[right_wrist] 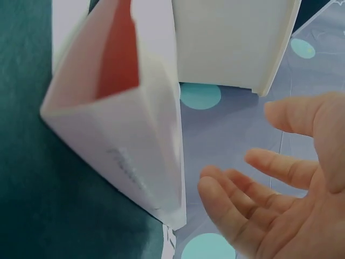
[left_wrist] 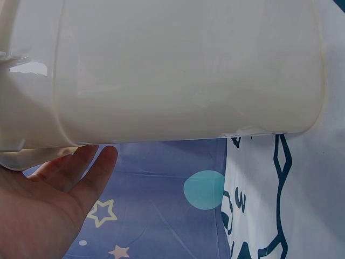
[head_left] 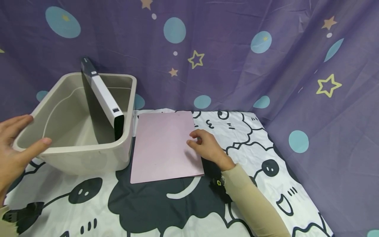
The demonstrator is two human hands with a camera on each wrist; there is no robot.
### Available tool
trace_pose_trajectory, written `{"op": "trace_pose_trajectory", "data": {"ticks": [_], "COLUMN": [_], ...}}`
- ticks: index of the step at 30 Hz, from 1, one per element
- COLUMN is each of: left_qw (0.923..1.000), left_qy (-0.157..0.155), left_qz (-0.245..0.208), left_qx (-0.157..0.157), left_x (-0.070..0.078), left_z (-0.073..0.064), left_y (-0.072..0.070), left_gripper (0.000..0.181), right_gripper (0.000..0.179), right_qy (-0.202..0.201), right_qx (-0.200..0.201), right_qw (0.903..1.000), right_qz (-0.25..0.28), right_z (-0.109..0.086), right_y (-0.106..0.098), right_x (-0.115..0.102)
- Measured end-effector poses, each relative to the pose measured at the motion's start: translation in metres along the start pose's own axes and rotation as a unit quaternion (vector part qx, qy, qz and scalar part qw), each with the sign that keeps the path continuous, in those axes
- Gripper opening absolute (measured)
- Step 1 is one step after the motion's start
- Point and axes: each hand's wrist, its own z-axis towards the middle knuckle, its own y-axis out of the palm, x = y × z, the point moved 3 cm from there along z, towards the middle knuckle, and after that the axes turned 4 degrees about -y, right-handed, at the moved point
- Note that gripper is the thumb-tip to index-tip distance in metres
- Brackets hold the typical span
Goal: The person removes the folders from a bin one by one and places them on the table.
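Where folder (head_left: 164, 148) ends, right grip (head_left: 209, 146) hovers.

Pink folder (head_left: 165, 148), beige bin (head_left: 86, 161)

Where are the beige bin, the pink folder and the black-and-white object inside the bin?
Beige bin (head_left: 86, 160): head view, on its front outer wall.
Pink folder (head_left: 165, 148): head view, middle of its cover.
Black-and-white object (head_left: 104, 94): head view, on its white edge.
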Motion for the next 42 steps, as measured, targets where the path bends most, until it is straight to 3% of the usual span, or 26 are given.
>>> {"op": "trace_pose_trajectory", "data": {"ticks": [19,42], "left_qw": [0.9999,1.0], "left_qy": [-0.001,0.0], "left_qz": [0.008,-0.009], "left_qx": [-0.007,-0.001], "left_x": [0.001,0.001], "left_z": [0.0,-0.001], "left_y": [0.0,0.0], "left_gripper": [0.066,0.066], "right_gripper": [0.023,0.02], "right_qy": [-0.088,-0.118], "right_qx": [0.056,0.067], "right_qw": [0.9946,0.9905], "right_qz": [0.005,0.022], "right_z": [0.0,-0.001], "right_y": [0.0,0.0], "right_x": [-0.009,-0.016]}}
